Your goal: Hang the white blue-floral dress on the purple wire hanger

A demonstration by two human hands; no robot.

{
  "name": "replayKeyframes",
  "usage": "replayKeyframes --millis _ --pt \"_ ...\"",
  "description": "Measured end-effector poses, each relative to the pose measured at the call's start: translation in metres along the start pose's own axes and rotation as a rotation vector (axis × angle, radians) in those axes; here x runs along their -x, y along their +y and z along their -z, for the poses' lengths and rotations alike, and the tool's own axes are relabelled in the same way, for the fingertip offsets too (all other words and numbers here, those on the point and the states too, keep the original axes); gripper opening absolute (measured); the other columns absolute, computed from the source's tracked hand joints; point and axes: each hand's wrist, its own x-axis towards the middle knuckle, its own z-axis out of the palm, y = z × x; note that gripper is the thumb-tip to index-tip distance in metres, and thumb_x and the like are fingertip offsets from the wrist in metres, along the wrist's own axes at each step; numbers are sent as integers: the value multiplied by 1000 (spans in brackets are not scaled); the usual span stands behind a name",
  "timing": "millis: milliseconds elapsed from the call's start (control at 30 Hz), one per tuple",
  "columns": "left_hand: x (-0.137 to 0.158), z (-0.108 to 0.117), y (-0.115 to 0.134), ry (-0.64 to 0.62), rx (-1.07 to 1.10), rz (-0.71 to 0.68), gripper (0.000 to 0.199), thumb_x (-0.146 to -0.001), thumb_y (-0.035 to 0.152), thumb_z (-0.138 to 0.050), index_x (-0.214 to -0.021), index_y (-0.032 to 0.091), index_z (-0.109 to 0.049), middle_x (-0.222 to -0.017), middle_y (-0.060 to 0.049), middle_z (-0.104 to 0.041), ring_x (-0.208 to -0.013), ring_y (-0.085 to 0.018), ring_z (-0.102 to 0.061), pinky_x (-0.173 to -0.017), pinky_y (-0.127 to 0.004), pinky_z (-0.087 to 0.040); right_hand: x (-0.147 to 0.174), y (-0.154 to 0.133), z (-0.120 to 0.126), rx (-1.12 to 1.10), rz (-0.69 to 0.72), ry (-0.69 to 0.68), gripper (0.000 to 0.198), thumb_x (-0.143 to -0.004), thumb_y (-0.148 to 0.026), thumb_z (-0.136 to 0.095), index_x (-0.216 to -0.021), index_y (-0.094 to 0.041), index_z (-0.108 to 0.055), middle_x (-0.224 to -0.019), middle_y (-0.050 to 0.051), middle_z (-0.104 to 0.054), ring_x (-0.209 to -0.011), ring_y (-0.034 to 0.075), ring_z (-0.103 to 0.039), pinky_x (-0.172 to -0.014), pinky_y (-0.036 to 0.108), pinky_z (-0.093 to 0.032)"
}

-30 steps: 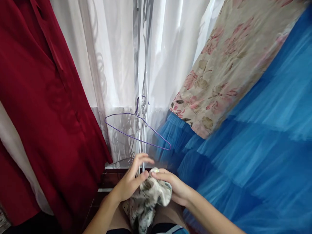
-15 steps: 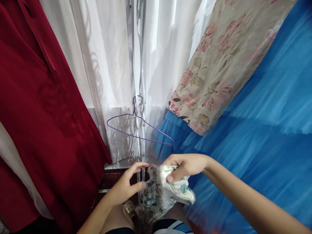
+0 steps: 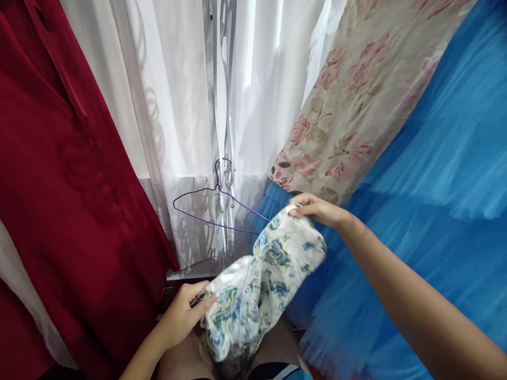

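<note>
The left hand [image 3: 183,315], open before, is now gripping the bunched floral cloth [image 3: 275,256], lower centre, while the right hand [image 3: 322,211] is pinching and raising its other end.

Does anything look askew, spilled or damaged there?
The purple hanger, mid-view against the white drapery, looks askew: its bar slopes down toward the blue-floral cloth, which the left hand and right hand hold. That cloth is merely rumpled. No spill or damage shows.

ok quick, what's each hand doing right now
Left hand: closed, holding one side of the blue-flowered cloth.
Right hand: closed, holding the same cloth by its upper edge.
</note>
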Motion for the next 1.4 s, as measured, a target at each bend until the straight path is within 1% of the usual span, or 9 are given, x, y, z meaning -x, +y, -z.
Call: replayKeyframes --millis 267,367,533,767,900,1033,1167,1300,1400 --pt "-13 57 4 335 242 -22 25 -88 42 -61 -94 18 -64 -79 -2 -62 -72 -18 -56 -68 -26 -46 -88 13 -73 -251 110 89 37 -72 -50 -78 -79 -18 -62 -63 -3 -61 -52 10 -52 -48 21 -39" --pt "-18 92 -19 259 3 -38 22 -89 38 -56 -83 17 -63 -75 -2 -58 -70 -17 -53 -63 -25 -42 -90 13 -78 -356 114 116 38 -68 -40 -83 -94 -19 -66 -71 -3 -67 -56 11 -58 -54 21 -45" --pt "-51 136 -50 62 -620 -76 26 -88 32 -48 -83 20 -70 -81 -6 -64 -83 -24 -58 -81 -34 -44 -76 3 -72 -416 42 -4 41 -73 -34 -81 -110 -18 -71 -89 3 -76 -71 15 -69 -65 23 -53" --pt "-133 181 -38 325 -625 -90 21 -86 23 -40 -88 22 -62 -83 -4 -65 -82 -23 -59 -78 -33 -44 -69 -5 -80 -350 -7 -52 34 -77 -38 -77 -102 -15 -76 -86 6 -78 -66 16 -69 -60 23 -53" --pt "-168 177 -7 512 -575 -115 25 -88 26 -42 -105 19 -59 -94 -8 -66 -88 -24 -61 -79 -34 -45 -70 -5 -76 -365 -96 -71 36 -78 -39 -76 -103 -13 -75 -88 8 -78 -71 20 -71 -68 28 -57" --pt "-181 155 25 471 -510 -198 44 -87 40 -54 -128 23 -53 -91 -2 -68 -78 -20 -63 -77 -31 -48 -65 -6 -68 -209 -77 -130 51 -78 -43 -75 -121 -17 -68 -112 11 -73 -97 26 -69 -86 35 -56" --pt "-171 152 33 420 -405 -242 52 -86 43 -56 -134 24 -52 -98 -3 -68 -76 -18 -64 -77 -32 -50 -44 12 -59 261 67 116 78 -68 -44 -83 -137 -24 -54 -127 9 -64 -106 27 -62 -89 36 -52" --pt "-144 150 22 377 -408 -292 36 -89 44 -54 -112 18 -65 -111 -8 -68 -96 -23 -65 -89 -33 -48 -14 42 -55 233 122 307 41 -82 -56 -66 -95 -17 -68 -82 4 -65 -67 17 -56 -59 28 -45" --pt "-129 139 24 415 -524 -398 30 -90 38 -54 -110 17 -66 -111 -8 -68 -102 -24 -63 -93 -32 -45 0 42 -53 113 219 453 40 -84 -55 -65 -70 -18 -60 -61 -2 -49 -55 12 -42 -50 25 -31"
